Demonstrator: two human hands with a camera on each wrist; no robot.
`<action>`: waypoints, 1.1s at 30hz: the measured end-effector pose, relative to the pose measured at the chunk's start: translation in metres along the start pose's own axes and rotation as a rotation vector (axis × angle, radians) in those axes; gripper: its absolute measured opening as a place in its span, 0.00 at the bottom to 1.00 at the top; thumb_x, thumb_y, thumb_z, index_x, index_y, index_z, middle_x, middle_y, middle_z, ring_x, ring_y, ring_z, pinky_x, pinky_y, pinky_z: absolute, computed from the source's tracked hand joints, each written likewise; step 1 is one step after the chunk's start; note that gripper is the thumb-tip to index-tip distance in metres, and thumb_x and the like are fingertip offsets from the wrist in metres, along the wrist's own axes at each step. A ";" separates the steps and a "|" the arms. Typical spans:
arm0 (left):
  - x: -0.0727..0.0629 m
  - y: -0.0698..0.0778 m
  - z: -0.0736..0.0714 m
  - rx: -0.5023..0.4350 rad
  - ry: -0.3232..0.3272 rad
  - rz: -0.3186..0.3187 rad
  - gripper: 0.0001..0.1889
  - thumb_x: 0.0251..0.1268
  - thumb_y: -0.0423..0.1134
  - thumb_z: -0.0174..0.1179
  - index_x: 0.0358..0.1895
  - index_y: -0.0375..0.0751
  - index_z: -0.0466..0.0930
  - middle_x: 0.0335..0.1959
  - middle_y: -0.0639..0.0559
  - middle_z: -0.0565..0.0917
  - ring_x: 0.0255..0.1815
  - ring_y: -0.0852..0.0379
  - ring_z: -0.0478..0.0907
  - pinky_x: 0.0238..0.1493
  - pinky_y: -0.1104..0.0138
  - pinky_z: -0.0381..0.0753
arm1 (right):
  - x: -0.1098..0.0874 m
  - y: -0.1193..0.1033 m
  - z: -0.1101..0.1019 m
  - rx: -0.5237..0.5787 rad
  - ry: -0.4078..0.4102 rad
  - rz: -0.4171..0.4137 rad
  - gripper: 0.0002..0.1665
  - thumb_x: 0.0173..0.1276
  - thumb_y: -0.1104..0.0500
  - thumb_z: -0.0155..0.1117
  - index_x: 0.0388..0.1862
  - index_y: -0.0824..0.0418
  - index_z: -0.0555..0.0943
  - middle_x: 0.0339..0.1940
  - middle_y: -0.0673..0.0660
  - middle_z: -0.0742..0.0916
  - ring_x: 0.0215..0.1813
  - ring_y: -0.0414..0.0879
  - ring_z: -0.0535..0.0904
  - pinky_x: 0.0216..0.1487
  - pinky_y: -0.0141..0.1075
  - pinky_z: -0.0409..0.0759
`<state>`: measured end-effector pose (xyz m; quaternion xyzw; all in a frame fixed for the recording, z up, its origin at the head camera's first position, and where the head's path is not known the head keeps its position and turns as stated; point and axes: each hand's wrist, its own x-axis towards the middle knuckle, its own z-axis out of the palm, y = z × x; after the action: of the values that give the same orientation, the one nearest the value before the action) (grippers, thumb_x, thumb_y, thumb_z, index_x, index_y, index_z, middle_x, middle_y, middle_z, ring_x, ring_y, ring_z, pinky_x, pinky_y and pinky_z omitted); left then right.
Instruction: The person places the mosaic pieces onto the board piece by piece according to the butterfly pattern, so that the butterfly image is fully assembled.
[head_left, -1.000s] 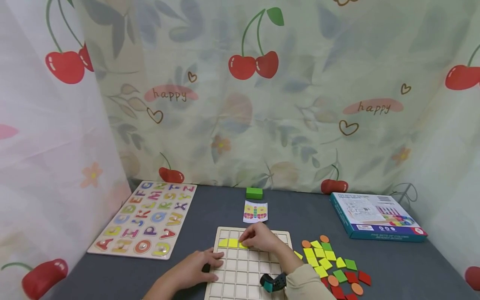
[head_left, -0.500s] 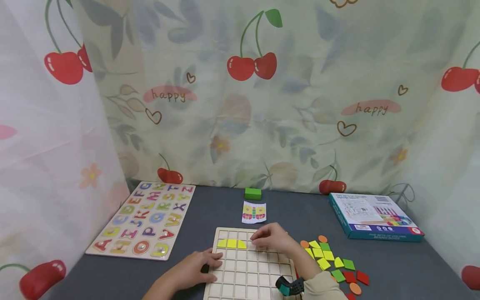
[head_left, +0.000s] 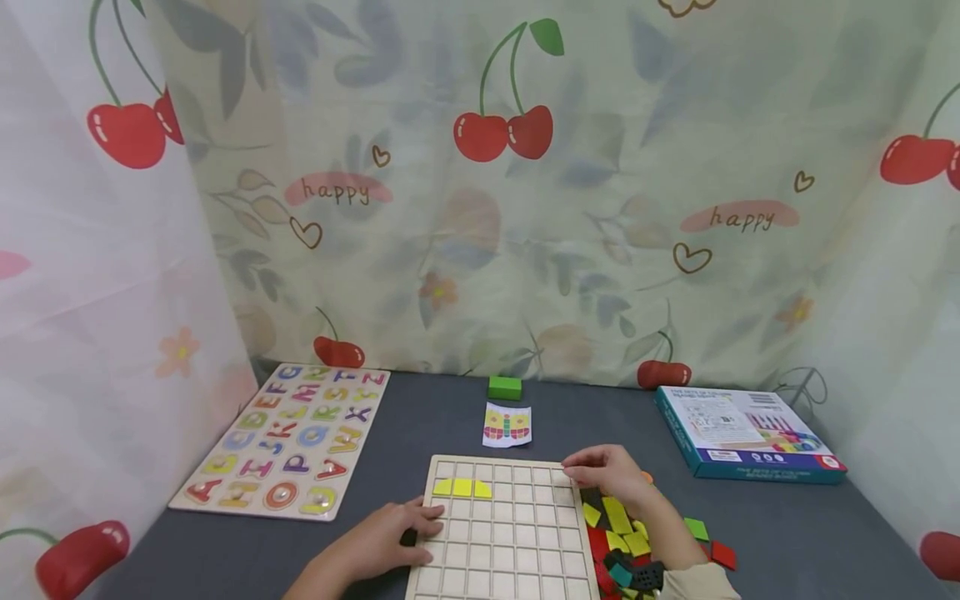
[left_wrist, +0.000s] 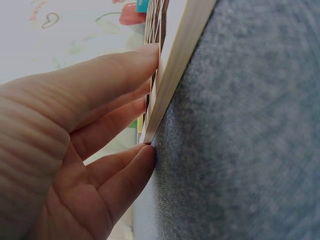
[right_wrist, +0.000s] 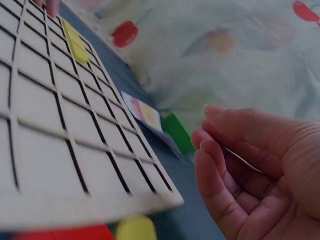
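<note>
A pale wooden grid board (head_left: pixel 504 533) lies on the dark table, with several yellow tiles (head_left: pixel 462 488) side by side in a row near its top left. My left hand (head_left: pixel 382 540) rests at the board's left edge; in the left wrist view its thumb and fingertips touch the rim. Over the board's top right corner is my right hand (head_left: pixel 611 477), its fingers loosely bent. The right wrist view shows nothing between those fingers (right_wrist: pixel 212 175). Loose yellow, red and green tiles (head_left: pixel 618 515) lie right of the board, partly hidden by the right forearm.
Behind the board lies a butterfly picture card (head_left: pixel 507 425), with a green block (head_left: pixel 505 388) beyond it. An alphabet puzzle board (head_left: pixel 288 442) occupies the left side. A flat teal-edged box (head_left: pixel 750 435) sits at the right rear. Patterned curtains (head_left: pixel 480 250) enclose the table.
The right hand has left the third yellow tile in the row and moved right across the board towards the loose tiles. The left hand has stayed at the board's left edge.
</note>
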<state>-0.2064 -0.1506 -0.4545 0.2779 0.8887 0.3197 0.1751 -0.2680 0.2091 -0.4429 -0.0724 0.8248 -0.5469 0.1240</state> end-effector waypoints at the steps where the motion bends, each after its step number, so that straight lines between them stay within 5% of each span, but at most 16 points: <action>1: 0.000 0.000 0.000 -0.004 -0.001 -0.001 0.24 0.55 0.44 0.65 0.56 0.42 0.79 0.64 0.51 0.74 0.70 0.39 0.60 0.65 0.42 0.61 | -0.002 0.001 -0.005 -0.009 0.025 0.017 0.26 0.59 0.49 0.67 0.47 0.69 0.81 0.39 0.53 0.87 0.38 0.45 0.81 0.43 0.38 0.82; 17: -0.002 0.000 0.001 -0.045 -0.002 0.006 0.23 0.55 0.45 0.64 0.56 0.43 0.79 0.64 0.50 0.73 0.71 0.39 0.59 0.65 0.42 0.61 | -0.027 0.039 -0.063 -0.029 0.282 0.161 0.27 0.63 0.52 0.64 0.54 0.69 0.77 0.43 0.55 0.86 0.41 0.44 0.81 0.46 0.40 0.81; 26: -0.002 0.001 0.000 -0.064 -0.016 -0.010 0.23 0.56 0.44 0.64 0.56 0.42 0.78 0.65 0.50 0.73 0.71 0.38 0.57 0.65 0.41 0.59 | -0.023 0.060 -0.067 -0.155 0.354 0.201 0.26 0.60 0.52 0.67 0.50 0.70 0.80 0.45 0.64 0.85 0.42 0.48 0.77 0.39 0.35 0.77; 33: -0.002 0.001 0.000 -0.037 0.005 -0.009 0.23 0.55 0.44 0.65 0.56 0.43 0.79 0.64 0.51 0.73 0.71 0.39 0.59 0.65 0.42 0.60 | -0.019 0.057 -0.065 -0.221 0.342 0.216 0.21 0.62 0.57 0.64 0.49 0.71 0.80 0.45 0.67 0.84 0.41 0.50 0.76 0.37 0.33 0.75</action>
<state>-0.2046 -0.1515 -0.4539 0.2697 0.8844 0.3360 0.1793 -0.2670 0.2933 -0.4687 0.0970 0.8916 -0.4412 0.0314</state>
